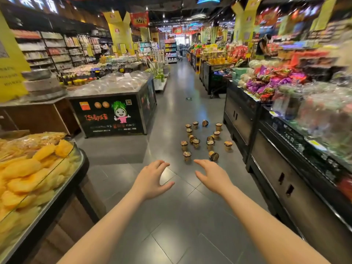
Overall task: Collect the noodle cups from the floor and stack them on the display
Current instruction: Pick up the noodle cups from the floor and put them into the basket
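Head view, near to far. Both forearms stretched out over the grey tiled floor (171, 216). Left hand (152, 180) at roughly 11 o'clock of frame centre-bottom, palm down, fingers spread and lightly curved, holding nothing. Right hand (212, 177) at 1 o'clock, same posture, wide and empty. Reads as a pre-reach: hands out ahead because the targets sit low and farther on, not yet within grasp.

Noodle cups (203, 139) scattered on the floor at 12 o'clock past the hands, well apart from both. Most stand upright; a few lie tipped on their sides, e.g. nearest tipped cup (214, 156) at 1 o'clock. Nearest upright cup (187, 155) just beyond the fingertips in frame, though clearly lower and farther.

Cluster lies beside the black display counter (240, 119) at 2 o'clock, likely where they belong. Dried-fruit counter (76, 168) at 9 o'clock, vegetable-logo counter (112, 115) at 11 o'clock. Task not started; judgement: crouch needed first.
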### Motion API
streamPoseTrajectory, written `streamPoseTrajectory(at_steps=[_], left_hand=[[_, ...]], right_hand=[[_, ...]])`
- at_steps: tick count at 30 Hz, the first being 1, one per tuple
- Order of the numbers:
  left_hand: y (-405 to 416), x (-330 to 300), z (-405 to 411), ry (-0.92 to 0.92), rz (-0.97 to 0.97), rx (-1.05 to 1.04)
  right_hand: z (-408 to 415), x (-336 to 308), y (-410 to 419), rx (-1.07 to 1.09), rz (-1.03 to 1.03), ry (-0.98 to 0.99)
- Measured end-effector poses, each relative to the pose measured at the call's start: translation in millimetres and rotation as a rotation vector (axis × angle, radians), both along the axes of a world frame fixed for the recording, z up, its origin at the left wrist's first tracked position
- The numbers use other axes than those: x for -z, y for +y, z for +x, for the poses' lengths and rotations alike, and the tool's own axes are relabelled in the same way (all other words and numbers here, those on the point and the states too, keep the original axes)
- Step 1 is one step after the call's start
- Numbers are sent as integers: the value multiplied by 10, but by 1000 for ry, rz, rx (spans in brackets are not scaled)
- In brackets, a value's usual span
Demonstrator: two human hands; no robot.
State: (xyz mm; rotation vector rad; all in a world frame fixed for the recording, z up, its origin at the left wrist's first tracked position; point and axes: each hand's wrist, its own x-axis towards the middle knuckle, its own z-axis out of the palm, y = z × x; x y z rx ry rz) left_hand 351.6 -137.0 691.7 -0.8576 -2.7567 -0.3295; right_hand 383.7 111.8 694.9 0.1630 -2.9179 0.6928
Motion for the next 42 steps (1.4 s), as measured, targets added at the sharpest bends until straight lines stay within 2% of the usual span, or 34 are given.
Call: streamPoseTrajectory(at_steps=[9, 16, 23, 30, 34, 42], left_hand=[[424, -218, -2140, 56, 1, 79], [1053, -204, -3325, 50, -12, 155], [1894, 18, -4562, 34, -41, 186], [2842, 40, -5751, 17, 11, 161], [3187, 250, -6250, -87, -16, 156], [3834, 656, -7476, -158, -56, 206]], right_hand=[[-1772, -93, 446, 92, 19, 42], [-2837, -73, 988, 166, 32, 17], [-3923, 25, 1809, 188, 68, 25], [-5239, 31, 2738, 139, 104, -37], [-5787, 167, 3087, 162, 54, -89], [-6930, 562, 3692, 186, 18, -165]])
